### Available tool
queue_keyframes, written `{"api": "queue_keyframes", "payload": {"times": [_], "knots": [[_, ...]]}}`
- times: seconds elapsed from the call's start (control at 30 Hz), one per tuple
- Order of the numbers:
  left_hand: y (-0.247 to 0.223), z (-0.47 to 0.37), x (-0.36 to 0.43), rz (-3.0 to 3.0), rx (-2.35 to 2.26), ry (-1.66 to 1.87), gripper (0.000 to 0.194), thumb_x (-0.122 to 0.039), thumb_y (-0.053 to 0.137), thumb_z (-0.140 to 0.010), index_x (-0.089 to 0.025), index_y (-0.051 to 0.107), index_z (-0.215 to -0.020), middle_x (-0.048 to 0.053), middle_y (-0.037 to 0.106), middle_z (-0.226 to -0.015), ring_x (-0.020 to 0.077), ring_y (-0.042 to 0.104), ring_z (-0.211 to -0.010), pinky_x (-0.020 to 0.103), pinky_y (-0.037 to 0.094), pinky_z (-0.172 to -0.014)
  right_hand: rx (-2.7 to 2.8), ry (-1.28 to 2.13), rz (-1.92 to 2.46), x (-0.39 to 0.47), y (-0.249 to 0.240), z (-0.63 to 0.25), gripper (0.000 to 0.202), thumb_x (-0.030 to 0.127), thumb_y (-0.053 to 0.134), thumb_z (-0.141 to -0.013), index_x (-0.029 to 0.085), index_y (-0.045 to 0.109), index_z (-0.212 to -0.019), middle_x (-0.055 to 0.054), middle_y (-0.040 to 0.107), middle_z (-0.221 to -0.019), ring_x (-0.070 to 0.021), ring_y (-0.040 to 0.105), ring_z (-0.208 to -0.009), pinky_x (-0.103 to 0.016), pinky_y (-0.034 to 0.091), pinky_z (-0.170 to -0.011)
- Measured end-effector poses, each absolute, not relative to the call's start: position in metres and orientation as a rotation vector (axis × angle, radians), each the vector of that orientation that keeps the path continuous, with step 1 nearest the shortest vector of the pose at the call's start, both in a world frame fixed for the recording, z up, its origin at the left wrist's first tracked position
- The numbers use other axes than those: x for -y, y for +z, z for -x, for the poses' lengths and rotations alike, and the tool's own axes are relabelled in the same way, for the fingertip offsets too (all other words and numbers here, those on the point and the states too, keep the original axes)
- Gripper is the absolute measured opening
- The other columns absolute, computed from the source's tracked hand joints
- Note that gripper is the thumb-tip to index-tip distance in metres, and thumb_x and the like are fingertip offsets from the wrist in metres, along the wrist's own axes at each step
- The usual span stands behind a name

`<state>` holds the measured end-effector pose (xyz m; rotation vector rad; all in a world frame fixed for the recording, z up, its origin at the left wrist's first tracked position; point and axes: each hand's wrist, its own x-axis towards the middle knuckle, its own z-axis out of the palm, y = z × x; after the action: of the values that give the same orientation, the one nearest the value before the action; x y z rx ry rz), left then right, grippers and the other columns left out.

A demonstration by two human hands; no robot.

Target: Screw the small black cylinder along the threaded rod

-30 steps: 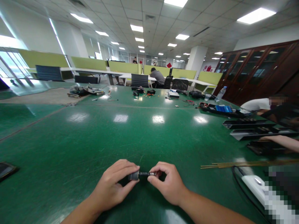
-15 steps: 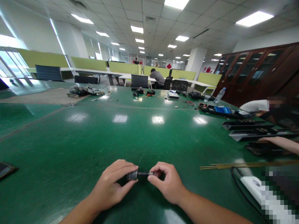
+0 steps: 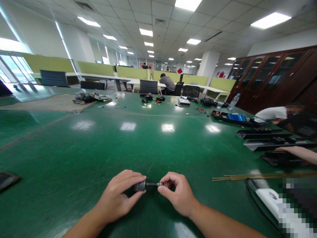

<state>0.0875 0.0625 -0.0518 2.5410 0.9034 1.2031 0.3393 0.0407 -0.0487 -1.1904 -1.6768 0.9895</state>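
Note:
Near the front of the green table, my left hand [image 3: 121,195] pinches a short dark cylinder [image 3: 140,186] between thumb and fingers. From its right side a thin dark shaft [image 3: 152,184] points level toward my right hand [image 3: 177,191]. The thumb and forefinger of that hand are closed on the far end of the shaft, where a small shiny part [image 3: 162,184] shows. My fingertips hide some of this end, so I cannot tell whether the shiny part is separate. Both hands are low over the table.
Thin brass-coloured rods [image 3: 235,178] and a white device with a cable [image 3: 268,196] lie to the right. Beyond them are black channel pieces [image 3: 264,133] and another person's arm [image 3: 297,153]. A dark flat device [image 3: 8,180] lies at left. A bottle [image 3: 234,101] stands farther back.

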Motion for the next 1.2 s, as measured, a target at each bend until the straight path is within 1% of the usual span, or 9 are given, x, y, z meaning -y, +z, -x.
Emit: {"api": "queue_keyframes", "payload": {"times": [0.57,0.73,0.9,1.0,1.1,1.2], "knots": [[-0.053,-0.086,-0.063,-2.523,-0.908,1.206,0.042,-0.012,0.072,-0.082,-0.023,0.064,-0.122,0.008,0.069,-0.108,0.0200,0.065,-0.098,0.035,0.057,-0.084,1.662,0.986,1.188,-0.041,-0.049,-0.340,0.011,0.026,0.071,-0.081,0.015,0.071,-0.082,-0.001,0.062,-0.069,-0.0130,0.055,-0.064,-0.024,0.042,-0.061],[-0.054,-0.086,-0.063,-2.529,-0.918,1.193,0.042,-0.013,0.072,-0.082,-0.023,0.064,-0.122,0.009,0.069,-0.109,0.0209,0.065,-0.098,0.035,0.056,-0.085,1.644,1.003,1.182,-0.041,-0.050,-0.339,0.012,0.026,0.071,-0.081,0.014,0.070,-0.082,-0.001,0.061,-0.069,-0.0131,0.054,-0.064,-0.025,0.041,-0.061],[-0.052,-0.085,-0.063,-2.525,-0.931,1.181,0.040,-0.015,0.072,-0.083,-0.023,0.063,-0.120,0.007,0.068,-0.108,0.0197,0.064,-0.099,0.033,0.055,-0.087,1.600,1.043,1.173,-0.042,-0.051,-0.340,0.013,0.026,0.072,-0.080,0.014,0.070,-0.082,0.000,0.060,-0.068,-0.0127,0.053,-0.063,-0.025,0.040,-0.061],[-0.052,-0.082,-0.065,-2.478,-1.047,1.149,0.034,-0.022,0.073,-0.083,-0.022,0.063,-0.115,0.006,0.068,-0.104,0.0197,0.064,-0.096,0.032,0.054,-0.086,1.504,1.152,1.131,-0.045,-0.053,-0.341,0.017,0.029,0.072,-0.081,0.013,0.068,-0.083,0.000,0.059,-0.066,-0.0122,0.053,-0.060,-0.024,0.040,-0.058],[-0.053,-0.082,-0.071,-2.321,-1.306,1.124,0.033,-0.035,0.071,-0.085,-0.020,0.062,-0.113,0.007,0.068,-0.102,0.0212,0.065,-0.094,0.032,0.054,-0.082,1.371,1.257,1.057,-0.050,-0.056,-0.343,0.021,0.034,0.070,-0.084,0.013,0.064,-0.081,0.001,0.057,-0.065,-0.0110,0.053,-0.056,-0.023,0.039,-0.056],[-0.047,-0.084,-0.078,-2.026,-1.526,1.186,0.046,-0.046,0.062,-0.089,-0.020,0.057,-0.127,0.008,0.069,-0.111,0.0227,0.067,-0.101,0.034,0.054,-0.090,1.330,1.287,1.018,-0.052,-0.057,-0.343,0.026,0.036,0.067,-0.087,0.013,0.061,-0.077,0.001,0.057,-0.064,-0.0099,0.053,-0.054,-0.023,0.039,-0.055]]}}
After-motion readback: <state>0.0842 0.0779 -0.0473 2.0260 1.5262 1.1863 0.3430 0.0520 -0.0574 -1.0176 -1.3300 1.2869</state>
